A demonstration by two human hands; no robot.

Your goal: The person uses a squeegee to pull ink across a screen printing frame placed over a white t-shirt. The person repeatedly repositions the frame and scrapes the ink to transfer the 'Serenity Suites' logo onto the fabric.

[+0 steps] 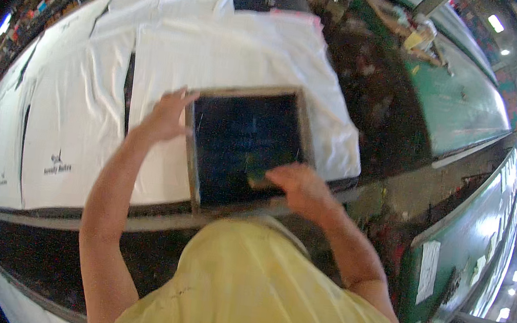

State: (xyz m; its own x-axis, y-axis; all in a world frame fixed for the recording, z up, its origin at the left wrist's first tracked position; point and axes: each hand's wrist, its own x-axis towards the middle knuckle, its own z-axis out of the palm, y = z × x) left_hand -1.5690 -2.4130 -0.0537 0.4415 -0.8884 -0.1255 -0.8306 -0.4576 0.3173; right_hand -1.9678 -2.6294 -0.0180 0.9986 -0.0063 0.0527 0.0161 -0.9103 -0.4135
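Observation:
A screen printing frame point(306, 125) with wooden sides and a dark mesh point(243, 131) lies on white fabric point(80, 103) at the table's near edge. My left hand point(164, 117) holds the frame's left side near the far corner, thumb and fingers spread along the wood. Over the near right part of the mesh, my right hand point(300, 188) is closed around a yellow-green squeegee point(257, 175). Its fingers are blurred, and the dark mesh makes the squeegee's outline hard to see. Small dark prints point(58, 166) show on the fabric to the left.
White fabric pieces cover the long table, with dark gaps between some. Beyond the fabric at the right stands a green table point(461, 114) with a cluttered pile point(416, 39) on it. Another green surface point(451, 260) with pale paper pieces is at the near right.

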